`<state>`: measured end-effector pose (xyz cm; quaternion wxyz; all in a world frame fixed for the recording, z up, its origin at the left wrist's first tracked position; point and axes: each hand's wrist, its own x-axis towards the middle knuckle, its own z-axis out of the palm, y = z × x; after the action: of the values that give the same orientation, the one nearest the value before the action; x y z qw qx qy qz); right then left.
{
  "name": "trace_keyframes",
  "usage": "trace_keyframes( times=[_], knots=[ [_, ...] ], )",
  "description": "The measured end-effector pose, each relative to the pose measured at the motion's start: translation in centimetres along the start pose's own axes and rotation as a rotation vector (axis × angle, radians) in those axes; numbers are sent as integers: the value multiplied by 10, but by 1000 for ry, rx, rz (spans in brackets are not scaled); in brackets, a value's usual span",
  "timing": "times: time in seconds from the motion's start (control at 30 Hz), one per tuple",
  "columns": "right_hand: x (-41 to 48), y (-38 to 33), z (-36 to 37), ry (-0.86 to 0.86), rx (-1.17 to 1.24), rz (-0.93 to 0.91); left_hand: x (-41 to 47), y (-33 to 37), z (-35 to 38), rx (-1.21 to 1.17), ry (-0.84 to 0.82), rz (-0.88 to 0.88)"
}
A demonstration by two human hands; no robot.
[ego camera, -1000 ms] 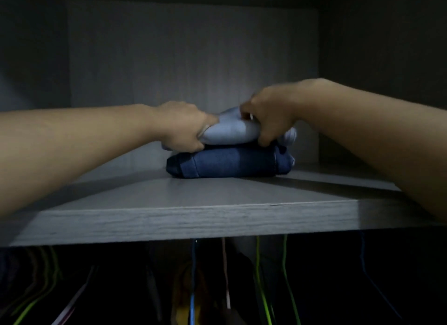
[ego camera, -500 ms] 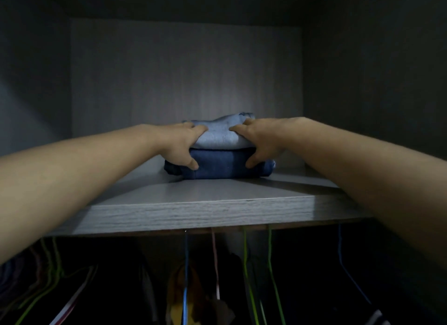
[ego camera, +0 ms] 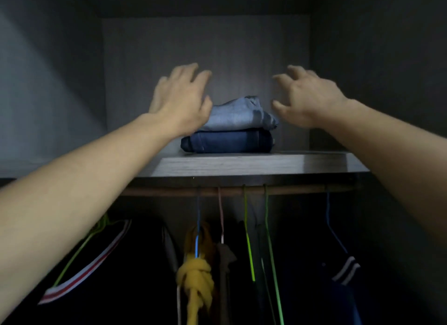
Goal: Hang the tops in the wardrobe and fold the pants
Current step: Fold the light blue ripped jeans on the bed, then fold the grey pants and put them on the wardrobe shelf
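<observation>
Two folded pairs of pants sit stacked on the wardrobe's upper shelf: light blue jeans on top of dark blue jeans. My left hand is raised in front of the stack's left end, fingers spread and holding nothing. My right hand hovers to the right of the stack, fingers spread, apart from the cloth. Below the shelf, tops hang on hangers from the rail.
On the rail hang a yellow knotted garment, a dark top with red and white stripes, green hangers and a dark striped top at the right. The wardrobe's side walls close in the shelf left and right.
Both hands have let go of the stacked jeans and lifted off with fingers spread. The view has pulled back and tilted down, so the rail and hanging tops show more.
</observation>
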<state>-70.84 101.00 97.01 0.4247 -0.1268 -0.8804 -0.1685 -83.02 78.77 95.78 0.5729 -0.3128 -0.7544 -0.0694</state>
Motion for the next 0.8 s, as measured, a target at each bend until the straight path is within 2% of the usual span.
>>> trace_keyframes(
  times=[0.13, 0.47, 0.63, 0.8],
  knots=[
    [-34, 7, 5, 88, 32, 41, -34, 26, -3, 49, -47, -43],
    [-119, 8, -40, 138, -9, 68, -61, 56, -73, 31, -75, -22],
    [-197, -17, -64, 112, -39, 132, -127, 65, -113, -84, -48, -1],
    [-298, -68, -72, 59, -24, 237, -229, 68, -141, -246, -74, -52]
  ],
)
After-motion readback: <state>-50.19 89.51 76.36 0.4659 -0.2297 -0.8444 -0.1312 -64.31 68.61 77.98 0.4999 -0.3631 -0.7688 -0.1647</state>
